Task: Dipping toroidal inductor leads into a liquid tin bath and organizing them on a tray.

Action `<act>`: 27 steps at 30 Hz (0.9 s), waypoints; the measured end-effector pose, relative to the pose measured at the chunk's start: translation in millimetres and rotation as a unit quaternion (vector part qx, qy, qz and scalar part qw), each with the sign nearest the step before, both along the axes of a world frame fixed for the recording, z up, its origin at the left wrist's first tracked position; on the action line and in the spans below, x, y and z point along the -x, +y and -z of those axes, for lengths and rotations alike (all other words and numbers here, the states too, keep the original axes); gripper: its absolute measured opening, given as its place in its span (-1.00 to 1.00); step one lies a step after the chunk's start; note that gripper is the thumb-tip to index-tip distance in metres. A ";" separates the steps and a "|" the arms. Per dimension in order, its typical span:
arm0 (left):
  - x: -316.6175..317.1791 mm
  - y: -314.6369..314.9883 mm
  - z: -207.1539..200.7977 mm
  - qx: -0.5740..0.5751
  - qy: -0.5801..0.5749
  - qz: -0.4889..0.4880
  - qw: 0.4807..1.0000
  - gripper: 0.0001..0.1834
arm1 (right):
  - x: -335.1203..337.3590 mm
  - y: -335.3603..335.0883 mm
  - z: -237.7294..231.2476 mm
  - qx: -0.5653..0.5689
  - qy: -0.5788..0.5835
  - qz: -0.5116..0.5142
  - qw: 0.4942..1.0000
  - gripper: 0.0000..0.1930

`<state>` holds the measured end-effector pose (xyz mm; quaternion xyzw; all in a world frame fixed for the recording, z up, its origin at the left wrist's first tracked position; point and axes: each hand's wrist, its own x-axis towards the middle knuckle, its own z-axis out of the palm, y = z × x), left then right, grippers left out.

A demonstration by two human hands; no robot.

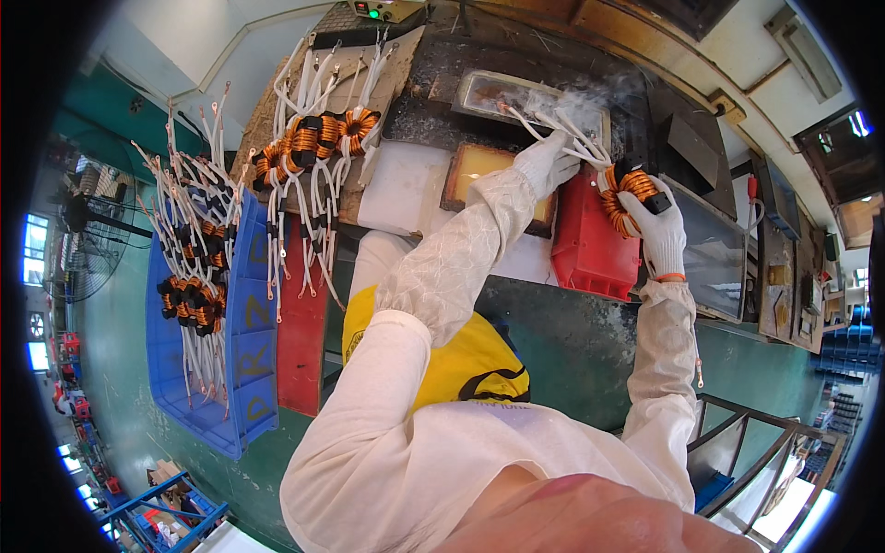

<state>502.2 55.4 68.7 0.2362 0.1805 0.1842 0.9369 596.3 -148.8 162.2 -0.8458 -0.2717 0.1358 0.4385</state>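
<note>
In my gloved right hand (pixel 660 226) is a copper-wound toroidal coil (pixel 619 205) with black parts, fingers closed around it. White wire leads (pixel 583 138) run from the coil toward a rectangular metal pot (pixel 467 92), where smoke rises around their tips. My gloved left hand (pixel 546 164) is at these leads, fingers bent against them; part of its grip is hidden. The lead ends over the pot are blurred by the smoke. Just below my left hand sits a shallow tray with a yellowish filling (pixel 481 164). A red box (pixel 595 244) stands under the coil.
More coils (pixel 304 143) with white leads lie on cardboard at the bench's left. A blue crate (pixel 253 341) holding several coils stands left of the bench. A control box (pixel 387 11) with a green light sits at the back. A fan (pixel 83 217) is far left.
</note>
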 end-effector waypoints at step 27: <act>4.8 2.4 19.2 0.050 -0.005 0.008 0.999 -0.48 | 6.9 1.7 -6.2 0.056 -0.070 -0.027 0.996 -0.28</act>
